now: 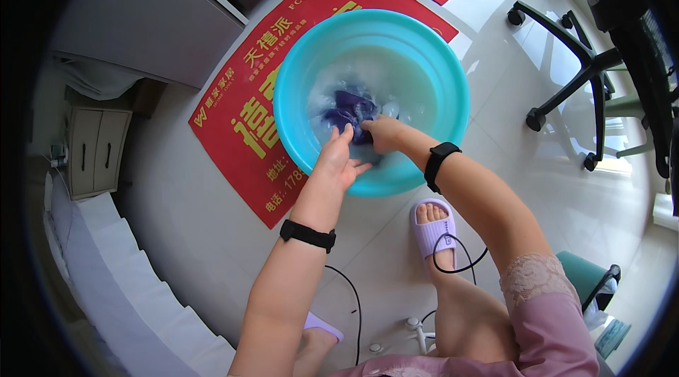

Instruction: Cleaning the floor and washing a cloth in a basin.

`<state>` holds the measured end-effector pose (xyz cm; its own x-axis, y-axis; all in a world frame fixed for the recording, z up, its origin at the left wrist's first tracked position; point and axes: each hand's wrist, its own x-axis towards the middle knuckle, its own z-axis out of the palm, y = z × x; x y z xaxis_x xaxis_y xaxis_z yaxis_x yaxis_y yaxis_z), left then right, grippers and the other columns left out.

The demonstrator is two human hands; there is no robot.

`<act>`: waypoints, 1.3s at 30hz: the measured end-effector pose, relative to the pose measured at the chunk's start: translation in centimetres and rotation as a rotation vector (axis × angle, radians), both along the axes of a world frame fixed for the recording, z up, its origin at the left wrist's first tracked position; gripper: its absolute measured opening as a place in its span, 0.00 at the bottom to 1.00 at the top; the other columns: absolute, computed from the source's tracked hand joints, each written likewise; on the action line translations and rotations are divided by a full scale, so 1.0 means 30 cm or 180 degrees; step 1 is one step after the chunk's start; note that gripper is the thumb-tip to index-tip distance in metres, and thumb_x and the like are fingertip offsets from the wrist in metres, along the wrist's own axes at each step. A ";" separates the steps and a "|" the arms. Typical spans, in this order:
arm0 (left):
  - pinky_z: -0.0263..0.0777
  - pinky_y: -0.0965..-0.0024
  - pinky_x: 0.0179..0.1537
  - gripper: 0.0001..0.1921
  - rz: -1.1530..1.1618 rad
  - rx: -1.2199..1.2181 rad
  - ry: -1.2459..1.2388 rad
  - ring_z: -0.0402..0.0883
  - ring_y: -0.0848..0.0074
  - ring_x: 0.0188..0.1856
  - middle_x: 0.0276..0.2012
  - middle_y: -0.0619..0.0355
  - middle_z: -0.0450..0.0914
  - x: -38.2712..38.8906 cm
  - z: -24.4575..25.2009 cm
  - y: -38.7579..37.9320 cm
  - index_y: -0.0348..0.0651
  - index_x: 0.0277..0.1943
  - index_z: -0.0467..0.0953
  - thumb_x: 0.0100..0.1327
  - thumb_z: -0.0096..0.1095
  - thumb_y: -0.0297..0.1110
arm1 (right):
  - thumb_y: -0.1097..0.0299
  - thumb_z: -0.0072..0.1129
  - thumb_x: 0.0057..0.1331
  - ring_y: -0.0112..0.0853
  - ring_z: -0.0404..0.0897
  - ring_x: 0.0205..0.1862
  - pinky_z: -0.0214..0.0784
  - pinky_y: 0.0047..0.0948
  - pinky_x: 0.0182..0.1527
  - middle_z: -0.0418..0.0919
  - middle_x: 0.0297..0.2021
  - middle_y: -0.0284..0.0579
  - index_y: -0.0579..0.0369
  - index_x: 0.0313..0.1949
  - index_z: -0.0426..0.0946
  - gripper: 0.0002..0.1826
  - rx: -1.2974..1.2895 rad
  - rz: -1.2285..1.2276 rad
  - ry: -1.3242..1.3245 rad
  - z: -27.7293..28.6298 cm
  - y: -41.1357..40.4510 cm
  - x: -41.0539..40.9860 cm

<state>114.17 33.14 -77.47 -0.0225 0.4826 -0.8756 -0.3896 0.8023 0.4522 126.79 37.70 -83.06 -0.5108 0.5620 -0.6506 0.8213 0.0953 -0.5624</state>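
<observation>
A large turquoise plastic basin (286,127) holds cloudy, sudsy water. A dark purple cloth (353,106) lies bunched and wet in the water near the basin's middle. My right hand (384,132) reaches in from the right, its fingers closed on the cloth's right edge; the fingertips are partly hidden by cloth and water. My left hand (342,159) is over the near rim, palm turned up and fingers spread, close to the cloth's lower edge and holding nothing. A black band is around each forearm.
The basin stands on a red printed mat (233,149) on a tiled floor (371,228). A wheeled chair base (591,66) is at right, a green bin (581,276) lower right. A small cabinet (98,151) and a bed with a white skirt (138,281) stand left. Black cables cross near my slippers.
</observation>
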 end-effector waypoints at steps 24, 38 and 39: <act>0.78 0.60 0.46 0.16 0.0391 0.1640 -0.1090 0.82 0.60 0.43 0.44 0.48 0.81 0.021 0.093 0.133 0.36 0.49 0.74 0.64 0.46 0.34 | 0.55 0.55 0.67 0.45 0.78 0.20 0.69 0.42 0.21 0.75 0.17 0.48 0.54 0.28 0.72 0.16 0.3122 -0.1342 0.1260 0.349 -0.191 0.026; 0.68 0.62 0.59 0.37 -0.0797 0.1508 0.0222 0.72 0.69 0.61 0.58 0.50 0.73 0.062 0.225 0.073 0.45 0.65 0.62 0.56 0.72 0.43 | 0.35 0.48 0.67 0.36 0.83 0.34 0.73 0.34 0.35 0.82 0.30 0.51 0.63 0.40 0.82 0.36 -0.0070 -0.3226 0.2055 0.310 0.009 0.229; 0.67 0.62 0.59 0.43 -0.1356 0.1771 0.0926 0.71 0.68 0.61 0.59 0.48 0.71 0.042 0.203 0.056 0.45 0.69 0.55 0.53 0.74 0.38 | 0.44 0.60 0.64 0.33 0.81 0.38 0.73 0.32 0.37 0.81 0.37 0.51 0.66 0.50 0.77 0.33 -0.0116 -0.3140 0.2237 0.316 0.012 0.254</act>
<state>115.43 34.82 -71.39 0.0718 0.8700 -0.4877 0.0997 0.4803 0.8714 134.42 38.07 -73.59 -0.1213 0.8961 -0.4270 0.0463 -0.4246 -0.9042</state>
